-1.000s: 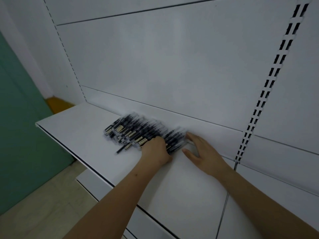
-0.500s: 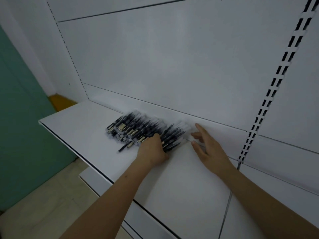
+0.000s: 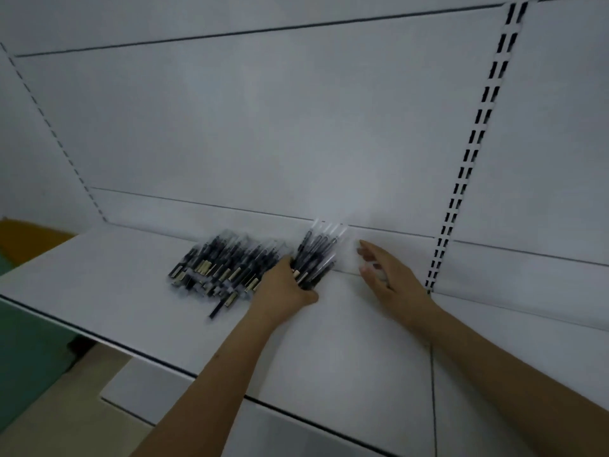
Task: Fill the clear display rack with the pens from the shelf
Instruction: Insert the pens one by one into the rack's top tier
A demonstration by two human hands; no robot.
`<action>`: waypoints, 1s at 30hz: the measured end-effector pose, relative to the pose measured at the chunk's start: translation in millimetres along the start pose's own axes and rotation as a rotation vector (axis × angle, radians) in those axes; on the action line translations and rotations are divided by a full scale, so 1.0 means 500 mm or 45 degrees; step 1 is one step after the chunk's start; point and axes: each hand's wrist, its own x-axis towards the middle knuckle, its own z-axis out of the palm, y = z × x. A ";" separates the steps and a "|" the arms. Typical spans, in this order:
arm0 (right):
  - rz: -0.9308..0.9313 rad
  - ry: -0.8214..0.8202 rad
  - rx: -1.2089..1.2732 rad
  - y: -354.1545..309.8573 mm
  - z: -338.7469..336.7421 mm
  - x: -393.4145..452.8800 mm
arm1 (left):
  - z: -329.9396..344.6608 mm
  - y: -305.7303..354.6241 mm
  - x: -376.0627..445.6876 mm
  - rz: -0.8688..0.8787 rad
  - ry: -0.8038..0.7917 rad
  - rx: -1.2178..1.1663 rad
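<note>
A flat white metal shelf [image 3: 108, 291] carries a loose pile of black-barrelled pens with clear caps [image 3: 227, 265], lying near the back edge where the shelf meets the white panelled back wall [image 3: 263, 127]. The left hand [image 3: 286, 288] reaches in from below and grips a bunch of pens [image 3: 316, 255] at the right end of the pile; its fingers are curled round the lower ends, and the clear caps fan upward and away toward the wall. This bunch stands slightly apart from the rest of the pile, tilted up. One single black pen [image 3: 217, 308] lies apart at the front of the pile. The right hand [image 3: 392, 282] hovers just to the right of the gripped bunch, fingers straight and slightly spread, holding nothing; whether its fingertips touch the shelf cannot be told because of blur. A slotted white upright rail [image 3: 474, 143] runs up the wall to the right of both hands. A green wall surface [image 3: 29, 364] shows at lower left.
</note>
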 end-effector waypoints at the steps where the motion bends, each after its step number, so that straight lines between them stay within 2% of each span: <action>1: 0.004 0.016 -0.019 -0.006 -0.007 -0.007 | -0.003 0.003 -0.004 0.011 -0.021 -0.147; 4: 0.010 0.091 -0.039 -0.024 -0.037 -0.034 | 0.007 0.024 -0.023 0.064 -0.078 -0.457; 9: 0.088 0.261 -0.112 -0.043 -0.123 -0.113 | 0.079 0.089 -0.057 0.175 -0.176 -0.681; 12: 0.184 0.385 -0.176 -0.041 -0.194 -0.186 | 0.137 0.146 -0.084 0.218 -0.309 -0.765; 22: 0.511 0.755 -0.348 0.000 -0.479 -0.518 | 0.413 0.410 -0.238 0.559 -0.834 -0.653; 30: 0.626 0.923 -0.424 0.058 -0.724 -0.793 | 0.678 0.647 -0.413 0.654 -1.010 -0.689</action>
